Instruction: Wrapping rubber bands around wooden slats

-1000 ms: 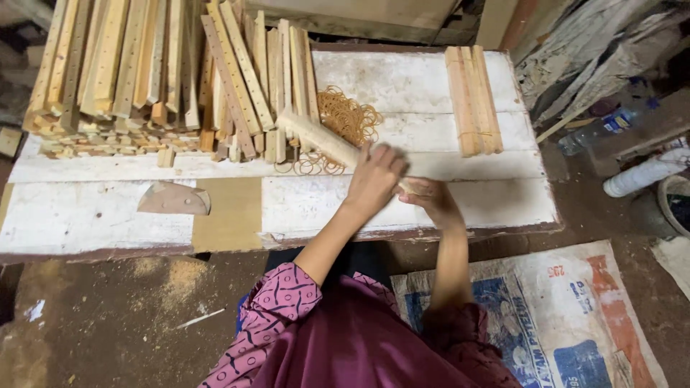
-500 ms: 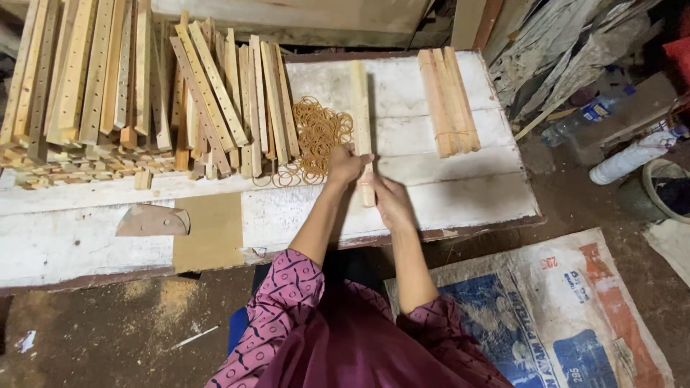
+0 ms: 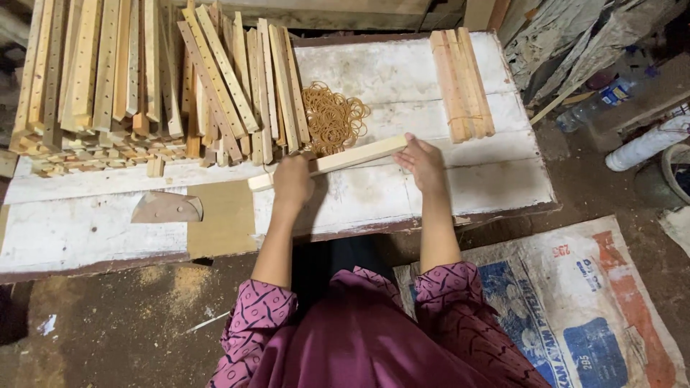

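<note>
Pale wooden sticks, gathered into one long bundle [image 3: 338,162], lie slantwise across the middle of the white tabletop [image 3: 460,179], one end low at 8 o'clock, the other high at 2 o'clock. Left hand [image 3: 292,182] grips the bundle near its middle, fingers curled round it. Right hand [image 3: 424,162] holds the upper end, fingers wrapped on the wood and thumb against the tip. Just beyond the bundle, at 12 o'clock, sits a heap of tan rubber bands [image 3: 332,116]. A tied bundle of sticks [image 3: 461,82] rests at 1 o'clock, well apart. Loose drilled slats [image 3: 144,79] pile up from 10 to 11 o'clock. At 9 o'clock a curved metal blade [image 3: 165,208] lies beside a brown cardboard patch [image 3: 221,226]. A printed sack [image 3: 575,302] covers the floor at 4 o'clock.
</note>
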